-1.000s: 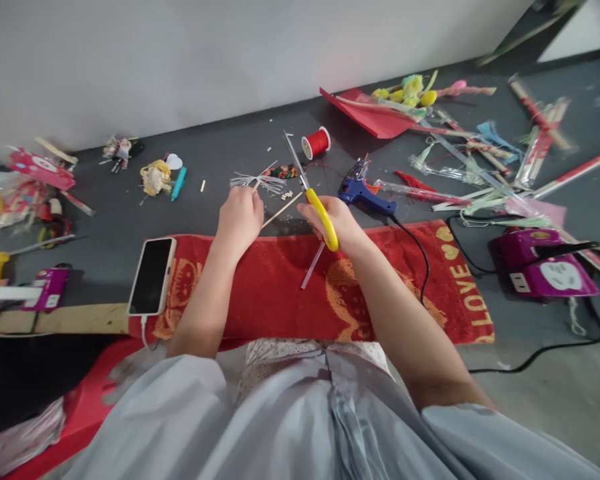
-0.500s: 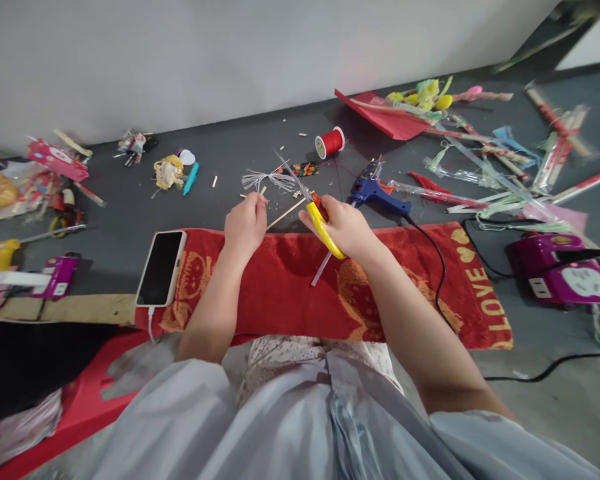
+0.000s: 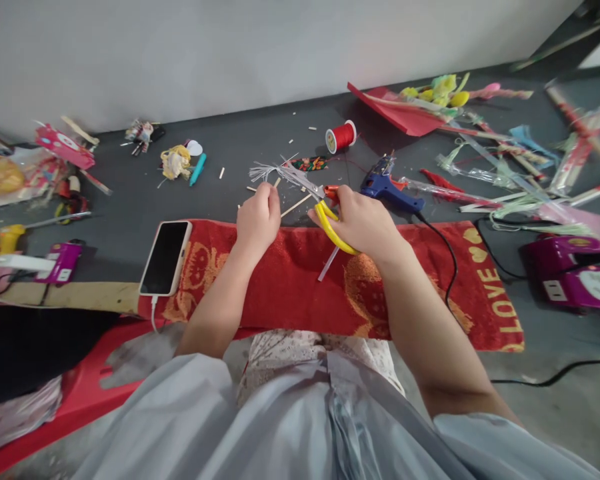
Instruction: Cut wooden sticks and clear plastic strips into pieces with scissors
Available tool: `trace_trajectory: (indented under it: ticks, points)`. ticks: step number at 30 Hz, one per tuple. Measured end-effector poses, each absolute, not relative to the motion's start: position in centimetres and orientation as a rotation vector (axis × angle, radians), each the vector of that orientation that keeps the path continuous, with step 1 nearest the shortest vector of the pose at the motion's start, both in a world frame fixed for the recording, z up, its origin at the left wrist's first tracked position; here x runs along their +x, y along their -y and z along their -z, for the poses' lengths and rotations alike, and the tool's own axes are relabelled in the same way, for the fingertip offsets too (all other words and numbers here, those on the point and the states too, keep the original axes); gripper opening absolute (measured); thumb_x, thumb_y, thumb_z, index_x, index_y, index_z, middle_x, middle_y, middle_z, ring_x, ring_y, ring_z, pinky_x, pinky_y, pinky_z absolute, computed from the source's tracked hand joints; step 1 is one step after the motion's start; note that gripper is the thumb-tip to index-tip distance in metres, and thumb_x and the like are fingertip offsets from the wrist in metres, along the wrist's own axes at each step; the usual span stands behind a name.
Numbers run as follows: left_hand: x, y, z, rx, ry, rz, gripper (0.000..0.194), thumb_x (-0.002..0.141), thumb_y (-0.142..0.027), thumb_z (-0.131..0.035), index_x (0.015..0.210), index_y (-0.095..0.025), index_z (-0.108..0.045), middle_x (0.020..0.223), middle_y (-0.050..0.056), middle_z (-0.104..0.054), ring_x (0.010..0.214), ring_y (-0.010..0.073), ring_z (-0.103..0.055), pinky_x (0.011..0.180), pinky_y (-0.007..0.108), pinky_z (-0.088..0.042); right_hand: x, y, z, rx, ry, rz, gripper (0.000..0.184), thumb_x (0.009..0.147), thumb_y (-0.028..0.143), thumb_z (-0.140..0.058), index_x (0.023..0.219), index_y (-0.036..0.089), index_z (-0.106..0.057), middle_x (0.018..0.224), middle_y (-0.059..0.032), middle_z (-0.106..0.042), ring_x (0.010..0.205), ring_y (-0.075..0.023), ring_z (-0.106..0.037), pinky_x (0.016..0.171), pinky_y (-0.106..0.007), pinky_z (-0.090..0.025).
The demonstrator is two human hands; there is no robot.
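My left hand [image 3: 259,217] is closed in a pinch over the far edge of the red towel. A short end of a thin pale wooden stick [image 3: 277,181] pokes out above its fingers. Just beyond lies a fringe of silvery-white strands [image 3: 263,172]; whether it joins the stick is hidden. My right hand [image 3: 367,223] grips scissors [image 3: 334,232] with yellow and orange handles. Their blades point up and left, reaching the right side of the strands. Another thin stick [image 3: 296,205] lies between the hands, and a clear glue stick [image 3: 329,264] rests on the towel below the scissors.
Behind the hands are a red thread spool [image 3: 341,136] and a blue glue gun [image 3: 387,187], its cord crossing the red towel [image 3: 285,287]. A charging phone [image 3: 165,258] sits left. Craft scraps and a purple power strip [image 3: 570,270] lie right. Someone's dark sleeve [image 3: 40,347] shows lower left.
The view has shifted slightly, moving the table items rightward. The scissor blades have tilted lower and now meet the silvery strands. Both hands keep their hold.
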State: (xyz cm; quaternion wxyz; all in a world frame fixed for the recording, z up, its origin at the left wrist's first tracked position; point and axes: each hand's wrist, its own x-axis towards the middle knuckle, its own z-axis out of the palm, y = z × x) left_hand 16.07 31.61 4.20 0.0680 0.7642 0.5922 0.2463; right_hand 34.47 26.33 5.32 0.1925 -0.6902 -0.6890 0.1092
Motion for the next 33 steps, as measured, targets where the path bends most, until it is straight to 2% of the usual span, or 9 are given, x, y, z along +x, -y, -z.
trace_trajectory:
  ticks: [9,17,24,33]
  points:
    - [15.56,-31.99,-3.29,2.279,-1.549,-1.108,0.035,0.099,-0.039,-0.034,0.085,-0.020,-0.059,0.075,0.003,-0.065,0.073,0.0142,-0.061,0.074,0.026,-0.043,33.97,-25.97,-5.80,-1.967,2.093,-0.377,0.074,0.086,0.075,-0.028,0.106,0.010,-0.058,0.090,-0.0173,-0.070,0.077,-0.0288,-0.066,0.062,-0.033,-0.038]
    - [15.87,-31.64,-3.44,2.349,-1.431,-1.111,0.037,0.099,-0.041,-0.034,0.083,-0.019,-0.060,0.067,0.001,-0.060,0.059,0.0116,-0.054,0.061,0.025,-0.037,33.61,-25.86,-5.78,-1.950,2.104,-0.365,0.076,0.085,0.077,-0.028,0.108,0.011,-0.058,0.091,-0.0164,-0.070,0.077,-0.0282,-0.066,0.061,-0.032,-0.037]
    - [16.03,-31.59,-3.62,2.386,-1.377,-1.124,0.038,0.099,-0.040,-0.033,0.084,-0.018,-0.060,0.066,0.002,-0.060,0.058,0.0110,-0.051,0.059,0.025,-0.035,33.60,-25.91,-5.82,-1.937,2.106,-0.373,0.077,0.084,0.078,-0.028,0.110,0.012,-0.058,0.090,-0.0154,-0.071,0.078,-0.0285,-0.066,0.061,-0.032,-0.035]
    - [15.93,-31.71,-3.38,2.387,-1.382,-1.144,0.041,0.099,-0.043,-0.032,0.085,-0.018,-0.062,0.059,-0.001,-0.051,0.053,0.0101,-0.045,0.056,0.025,-0.031,33.71,-25.87,-5.90,-1.914,2.115,-0.391,0.076,0.085,0.076,-0.029,0.110,0.011,-0.059,0.091,-0.0158,-0.071,0.079,-0.0275,-0.066,0.062,-0.032,-0.036]
